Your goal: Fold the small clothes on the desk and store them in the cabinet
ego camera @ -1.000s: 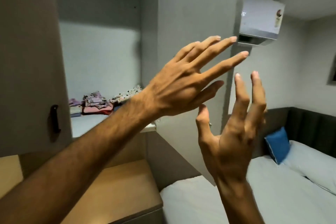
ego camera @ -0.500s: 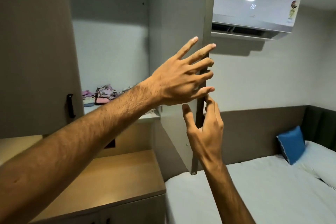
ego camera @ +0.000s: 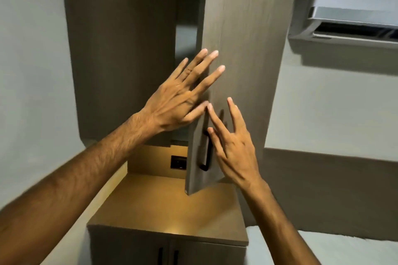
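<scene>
A pale wall [ego camera: 28, 71] fills the far left, and next to it hangs the shut left door of the upper cabinet [ego camera: 120, 49], dark wood grain, plain and flat. A narrow gap [ego camera: 185, 38] shows between that door and the next one, with a strip of the lit inside visible; no small clothes can be made out through it, so I cannot tell where they lie. Below, the desk [ego camera: 168, 206] glows warm under a light, its top bare wood, with a dark socket plate [ego camera: 178, 162] on the back panel and two small black handles on the doors under it.

The left hand [ego camera: 183, 97] reaches up from a long bare forearm, fingers spread wide and straight — flat against the edge of the right cabinet door [ego camera: 243, 49], gripping nothing. Its thumb tip meets a fingertip of the right hand [ego camera: 232, 146], which is likewise open, fingers splayed, resting on or just off the door face right beside the black door handle [ego camera: 205, 153]; contact there is hard to judge. The door stands nearly shut, its lower corner hanging over the desk.

Further right, an air conditioner [ego camera: 353, 2] sits high on the wall, above a dark padded panel [ego camera: 333, 189] and a corner of white bed [ego camera: 355, 251].
</scene>
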